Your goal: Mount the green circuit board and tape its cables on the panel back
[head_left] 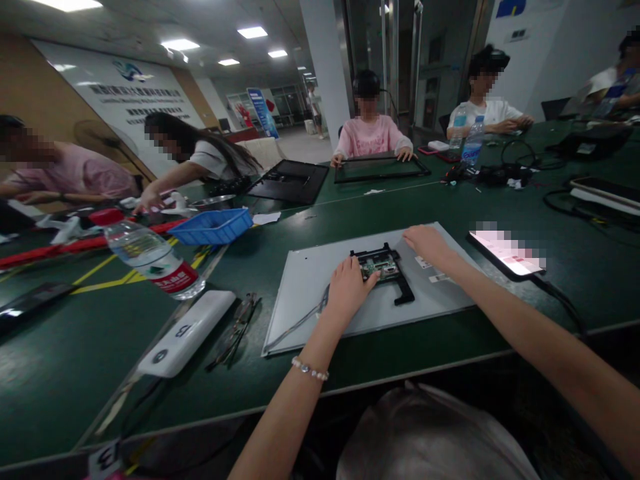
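A flat pale grey display panel (300, 293) lies on the green table in front of me. On it sits a black bracket (406, 291) with a green circuit board (383, 267) inside its frame. My left hand (350, 283) is closed over the bracket's left side, thumb along the front of the board. A thin grey cable (295, 327) runs from under that hand to the panel's near left corner. My right hand (427, 245) lies at the panel's far edge, fingers stretched out and close together; nothing shows in it. White labels (440, 278) are stuck on the panel near it.
Left of the panel are eyeglasses (240, 327), a white power bank (190, 333), a water bottle (155, 260) and a blue tray (215, 228). A lit phone (507, 253) with a cable lies at right. Across the table a person holds a black frame (383, 177).
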Demonstrator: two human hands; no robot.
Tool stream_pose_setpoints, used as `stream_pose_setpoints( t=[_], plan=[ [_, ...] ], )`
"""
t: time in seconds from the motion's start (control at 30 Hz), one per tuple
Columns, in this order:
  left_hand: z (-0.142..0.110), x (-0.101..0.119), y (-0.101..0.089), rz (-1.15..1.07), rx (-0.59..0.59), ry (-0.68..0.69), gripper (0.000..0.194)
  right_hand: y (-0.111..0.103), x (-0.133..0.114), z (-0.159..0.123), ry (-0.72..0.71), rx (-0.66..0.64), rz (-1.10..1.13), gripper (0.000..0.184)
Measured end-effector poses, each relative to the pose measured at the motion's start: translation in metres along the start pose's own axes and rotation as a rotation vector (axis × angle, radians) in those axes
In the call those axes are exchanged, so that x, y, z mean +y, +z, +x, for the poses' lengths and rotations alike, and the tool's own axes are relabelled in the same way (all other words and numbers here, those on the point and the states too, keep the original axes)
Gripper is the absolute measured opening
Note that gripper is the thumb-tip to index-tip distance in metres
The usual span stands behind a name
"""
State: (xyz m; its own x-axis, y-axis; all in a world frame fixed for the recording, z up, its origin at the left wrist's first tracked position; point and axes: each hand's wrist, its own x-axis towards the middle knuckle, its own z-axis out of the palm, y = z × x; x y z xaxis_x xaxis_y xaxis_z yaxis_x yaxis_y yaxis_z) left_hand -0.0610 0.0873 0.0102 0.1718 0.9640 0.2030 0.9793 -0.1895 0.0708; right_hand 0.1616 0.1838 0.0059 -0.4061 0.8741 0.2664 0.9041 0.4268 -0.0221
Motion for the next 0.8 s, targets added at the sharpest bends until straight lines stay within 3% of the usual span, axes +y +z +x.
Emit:
stream_pose_setpoints(
  t=[0.1,0.23,0.47,0.8],
  plan=[
    [0.0,0.0,-0.001,-0.008,-0.009,-0.001,0.06,-0.01,-0.007,0.004,0.002,0.059,0.084,0.032],
    [0.001,0.001,0.0,-0.017,-0.014,-0.006,0.059,-0.022,-0.032,0.019,-0.098,0.066,0.123,0.032],
    [0.001,-0.001,0.005,0.012,-0.001,-0.015,0.065,-0.009,-0.071,0.042,-0.293,-0.059,-0.009,0.023],
    [0.001,-0.001,0.002,-0.002,0.006,-0.017,0.062,-0.01,-0.046,0.024,-0.32,-0.075,-0.101,0.019]
  ],
)
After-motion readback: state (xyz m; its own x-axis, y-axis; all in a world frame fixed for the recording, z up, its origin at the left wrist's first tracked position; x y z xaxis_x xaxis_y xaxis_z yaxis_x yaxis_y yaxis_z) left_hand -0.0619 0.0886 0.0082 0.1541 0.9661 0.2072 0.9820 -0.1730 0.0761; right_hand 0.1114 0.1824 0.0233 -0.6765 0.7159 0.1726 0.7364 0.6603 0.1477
